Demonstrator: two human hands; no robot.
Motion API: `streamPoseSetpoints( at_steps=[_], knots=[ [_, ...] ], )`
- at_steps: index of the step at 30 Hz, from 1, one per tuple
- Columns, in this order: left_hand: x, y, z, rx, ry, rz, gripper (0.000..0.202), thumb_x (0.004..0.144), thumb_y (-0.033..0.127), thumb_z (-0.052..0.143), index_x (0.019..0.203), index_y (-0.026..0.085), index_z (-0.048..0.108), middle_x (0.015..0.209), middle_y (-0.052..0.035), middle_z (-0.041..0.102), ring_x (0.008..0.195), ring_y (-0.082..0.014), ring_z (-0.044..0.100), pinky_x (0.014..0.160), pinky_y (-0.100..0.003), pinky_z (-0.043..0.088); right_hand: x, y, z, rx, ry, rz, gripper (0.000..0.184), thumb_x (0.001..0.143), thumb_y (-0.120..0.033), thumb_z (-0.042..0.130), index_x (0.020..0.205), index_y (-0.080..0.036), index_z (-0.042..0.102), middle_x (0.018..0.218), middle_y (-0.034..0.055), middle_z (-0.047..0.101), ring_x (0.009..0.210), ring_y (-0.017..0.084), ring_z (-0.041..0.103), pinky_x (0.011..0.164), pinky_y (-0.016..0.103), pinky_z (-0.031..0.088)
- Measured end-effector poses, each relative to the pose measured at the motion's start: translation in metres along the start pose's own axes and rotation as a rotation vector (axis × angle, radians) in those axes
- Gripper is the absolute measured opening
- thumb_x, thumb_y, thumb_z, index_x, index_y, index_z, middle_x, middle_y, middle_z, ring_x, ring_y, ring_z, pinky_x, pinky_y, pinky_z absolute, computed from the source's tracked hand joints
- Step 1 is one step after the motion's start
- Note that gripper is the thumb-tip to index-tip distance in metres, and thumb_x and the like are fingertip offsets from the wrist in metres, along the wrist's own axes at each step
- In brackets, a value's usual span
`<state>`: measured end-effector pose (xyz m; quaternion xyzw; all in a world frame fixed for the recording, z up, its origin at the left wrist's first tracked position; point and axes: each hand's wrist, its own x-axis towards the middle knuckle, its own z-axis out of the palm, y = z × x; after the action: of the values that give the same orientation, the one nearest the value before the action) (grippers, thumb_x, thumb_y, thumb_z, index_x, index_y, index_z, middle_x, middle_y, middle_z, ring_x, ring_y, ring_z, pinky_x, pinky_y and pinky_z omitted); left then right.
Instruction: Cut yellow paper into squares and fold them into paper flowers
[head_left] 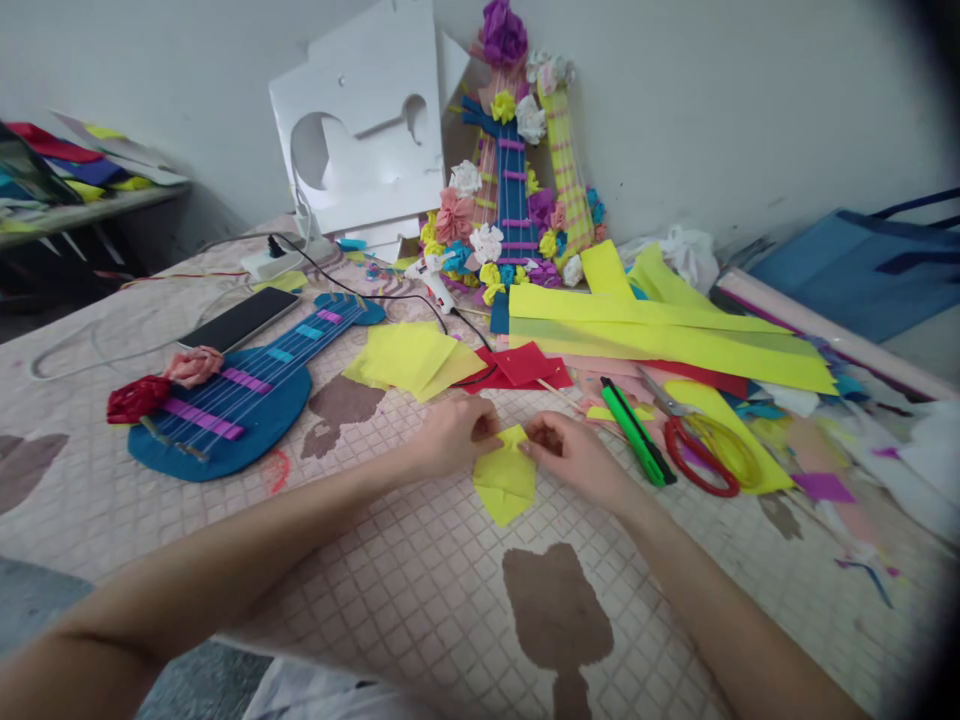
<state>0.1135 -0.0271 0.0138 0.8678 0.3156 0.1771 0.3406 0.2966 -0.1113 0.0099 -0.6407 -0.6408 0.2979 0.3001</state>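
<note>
One worktop [360, 572], lattice-patterned, carries all the pieces. Largest upon it is a white board [360, 90] with cut-outs, standing near the wall [675, 90]. To its right, upright guitars [513, 195] are crowded with paper flowers [454, 215] and appear complete. Yellow strips [660, 340], long and flat, lie before them, seemingly unworked. At left lies a blue guitar [262, 425] with its coloured bars [202, 419] in place; it bears only a red flower [139, 400] and a pink flower [193, 367], so its trimming seems partial beside the upright examples. Yellow sheets [401, 355] lie loose and flat near the middle, not yet shaped. The left hand [454, 435] and right hand [574, 450] each pinch an upper side of a yellow piece [504, 485]. Scissors [681, 410] and a green cutter [634, 435] lie unheld at right. Smallest is the yellow piece itself, between the hands: narrow at the top, spread and creased below. Its shaping appears begun but unfinished; whether it touches the worktop cannot be told.
</note>
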Motion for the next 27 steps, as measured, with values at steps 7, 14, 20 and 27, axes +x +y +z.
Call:
streamPoseSetpoints(
  at_steps=[7, 14, 20, 27],
  knots=[
    [-0.004, -0.010, -0.001, -0.672, -0.182, -0.103, 0.043, 0.069, 0.027, 0.069, 0.102, 0.014, 0.045, 0.074, -0.0002, 0.062, 0.063, -0.0118, 0.060, 0.054, -0.022, 0.047, -0.007, -0.004, 0.000, 0.561, 0.123, 0.232, 0.026, 0.077, -0.041, 0.062, 0.073, -0.021, 0.047, 0.056, -0.0074, 0.041, 0.045, 0.007, 0.033, 0.040, 0.021, 0.022],
    [-0.009, -0.010, -0.005, -0.761, -0.242, -0.169, 0.033, 0.069, 0.019, 0.066, 0.095, 0.013, 0.047, 0.076, -0.0004, 0.060, 0.063, -0.0113, 0.061, 0.055, -0.025, 0.052, -0.015, -0.004, -0.004, 0.705, 0.136, 0.186, 0.025, 0.075, -0.039, 0.066, 0.084, -0.019, 0.054, 0.069, -0.0044, 0.049, 0.050, 0.005, 0.038, 0.042, 0.020, 0.029],
    [-0.005, -0.016, -0.012, -0.646, -0.316, -0.145, 0.034, 0.071, 0.026, 0.068, 0.098, 0.012, 0.052, 0.069, 0.0004, 0.061, 0.057, -0.0089, 0.057, 0.049, -0.019, 0.047, -0.017, 0.006, -0.005, 0.613, 0.050, 0.226, 0.026, 0.078, -0.042, 0.063, 0.075, -0.018, 0.054, 0.058, -0.0045, 0.050, 0.042, 0.004, 0.034, 0.037, 0.020, 0.020],
    [-0.006, -0.018, -0.010, -0.663, -0.262, -0.225, 0.022, 0.074, 0.029, 0.067, 0.082, 0.011, 0.058, 0.065, 0.0008, 0.060, 0.053, -0.0063, 0.056, 0.049, -0.017, 0.047, -0.019, 0.007, -0.009, 0.548, -0.056, 0.207, 0.023, 0.078, -0.039, 0.064, 0.077, -0.018, 0.056, 0.063, -0.0038, 0.052, 0.046, 0.005, 0.039, 0.038, 0.019, 0.022]
  ],
)
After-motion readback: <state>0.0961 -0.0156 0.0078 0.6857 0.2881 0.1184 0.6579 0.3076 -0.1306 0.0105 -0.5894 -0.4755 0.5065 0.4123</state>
